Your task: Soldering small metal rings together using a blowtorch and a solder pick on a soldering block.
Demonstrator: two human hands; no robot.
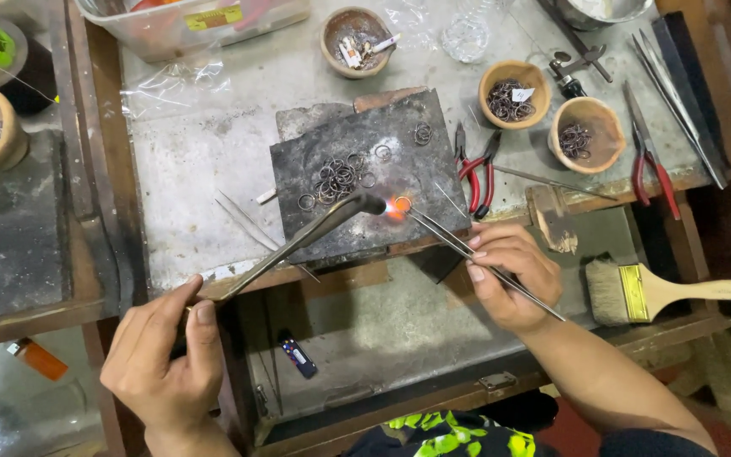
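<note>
While left hand [162, 351] grips torch [298, 241], right hand [505, 275] w/ tweezers [467, 250] pinches heated ring [403, 203] just ahead.

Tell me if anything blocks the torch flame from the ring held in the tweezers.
Nothing visible does. The metal torch nozzle in the left hand points straight at the small glowing metal ring, gripped by the long steel tweezers in the right hand.

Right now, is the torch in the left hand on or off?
On. An orange flame glows at the tip of the torch, aimed at a small ring held in the tweezers on the dark block.
</note>
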